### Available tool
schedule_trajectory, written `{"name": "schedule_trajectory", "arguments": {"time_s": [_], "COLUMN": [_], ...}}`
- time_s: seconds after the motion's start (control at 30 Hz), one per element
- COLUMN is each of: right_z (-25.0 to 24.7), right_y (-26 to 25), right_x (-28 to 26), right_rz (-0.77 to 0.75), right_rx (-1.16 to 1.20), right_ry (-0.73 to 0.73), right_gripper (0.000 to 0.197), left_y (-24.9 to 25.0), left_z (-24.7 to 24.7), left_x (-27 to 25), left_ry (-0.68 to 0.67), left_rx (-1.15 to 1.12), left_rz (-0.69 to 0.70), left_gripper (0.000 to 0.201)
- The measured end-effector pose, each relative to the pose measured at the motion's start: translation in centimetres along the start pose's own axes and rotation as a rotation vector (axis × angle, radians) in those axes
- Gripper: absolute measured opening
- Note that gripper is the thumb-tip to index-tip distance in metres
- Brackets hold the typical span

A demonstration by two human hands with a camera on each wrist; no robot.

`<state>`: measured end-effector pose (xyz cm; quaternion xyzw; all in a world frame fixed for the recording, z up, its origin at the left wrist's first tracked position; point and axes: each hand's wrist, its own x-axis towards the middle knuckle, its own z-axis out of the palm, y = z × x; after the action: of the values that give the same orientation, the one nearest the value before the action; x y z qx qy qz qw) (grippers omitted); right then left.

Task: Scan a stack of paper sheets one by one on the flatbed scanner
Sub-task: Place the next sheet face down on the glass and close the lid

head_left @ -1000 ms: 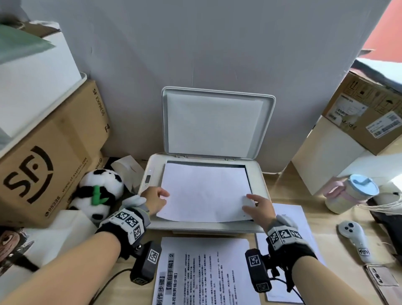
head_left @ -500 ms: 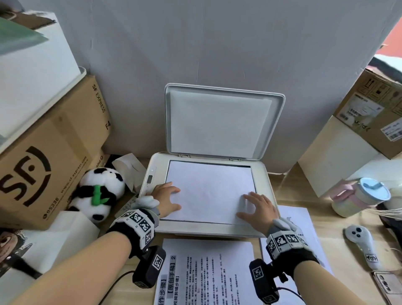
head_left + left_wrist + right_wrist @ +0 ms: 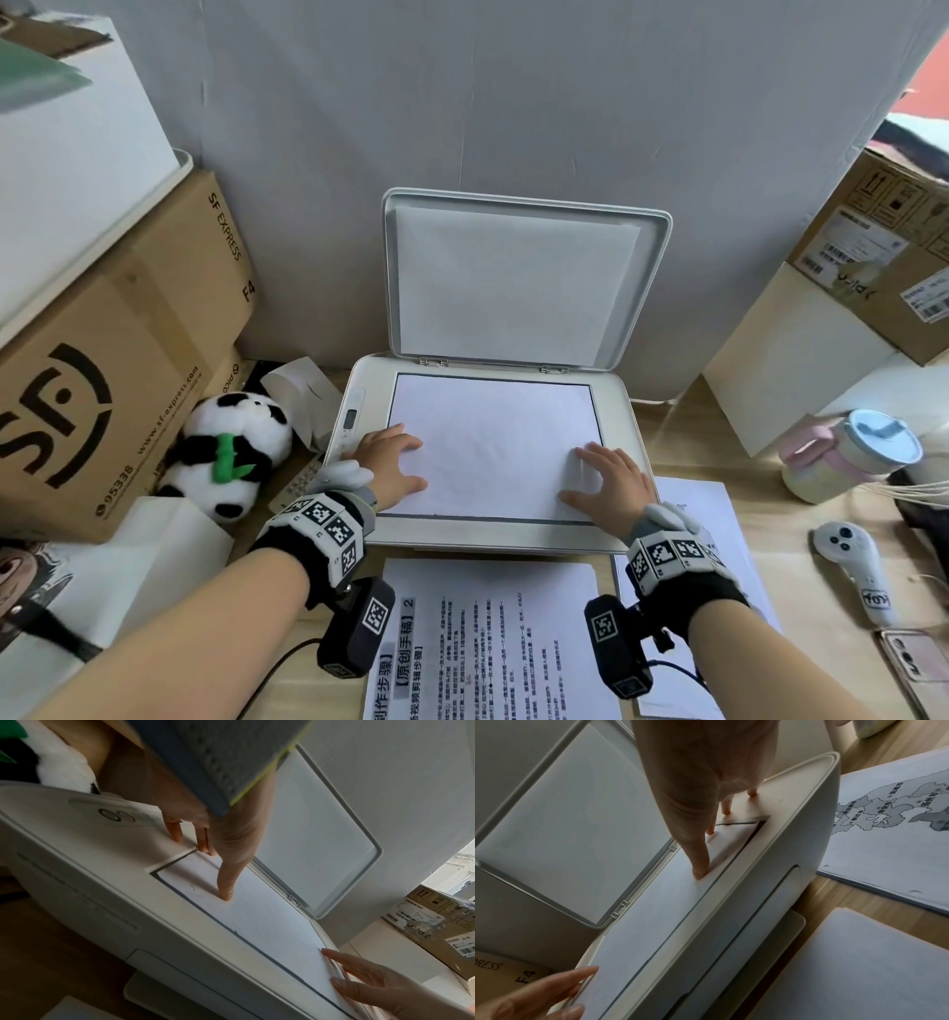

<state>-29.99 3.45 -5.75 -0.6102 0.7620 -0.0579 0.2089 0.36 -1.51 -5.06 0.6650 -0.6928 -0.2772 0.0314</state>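
Note:
The white flatbed scanner [image 3: 624, 411] stands with its lid [image 3: 518, 280] raised against the wall. A blank-side-up paper sheet [image 3: 493, 437] lies flat on the glass inside the frame. My left hand [image 3: 393, 462] presses straight fingers on the sheet's left edge [image 3: 226, 892]. My right hand [image 3: 606, 480] presses flat on the sheet's right near corner [image 3: 698, 870]. A printed stack [image 3: 488, 642] lies in front of the scanner, and another sheet pile [image 3: 719, 519] with a map print [image 3: 885, 811] lies to its right.
Cardboard boxes [image 3: 102, 370] and a plush panda [image 3: 231, 452] crowd the left. On the right are a box [image 3: 883, 246], a lidded cup [image 3: 852, 457], a white controller [image 3: 852, 565] and a phone [image 3: 919, 668]. The wall stands close behind the lid.
The sheet slid back from overhanging the front edge to lying square on the glass. Both hands moved forward with it and flattened onto it.

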Motion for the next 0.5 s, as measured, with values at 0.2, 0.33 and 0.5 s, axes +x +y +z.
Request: {"name": "schedule_trajectory", "arguments": {"time_s": [0.2,0.33,0.5], "right_z": [0.4,0.2,-0.5], "right_y": [0.3,0.4,1.0], "right_x": [0.2,0.4,0.6], "right_rz": [-0.009,0.036,0.116], "right_rx": [0.15,0.576,0.679], "right_ry": [0.083,0.355,0.397], "right_gripper": [0.07,0.051,0.034], "left_y": [0.5,1.4,4.8], "left_z": [-0.3,-2.3,-7.8], "left_x": [-0.1,1.3,5.0], "left_ry": [0.029,0.208,0.284], "left_rx": [-0.025,-0.218,-0.628], "left_rz": [-0.001,-0.022,-0.09], "left_gripper": [0.055,0.049,0.055]}}
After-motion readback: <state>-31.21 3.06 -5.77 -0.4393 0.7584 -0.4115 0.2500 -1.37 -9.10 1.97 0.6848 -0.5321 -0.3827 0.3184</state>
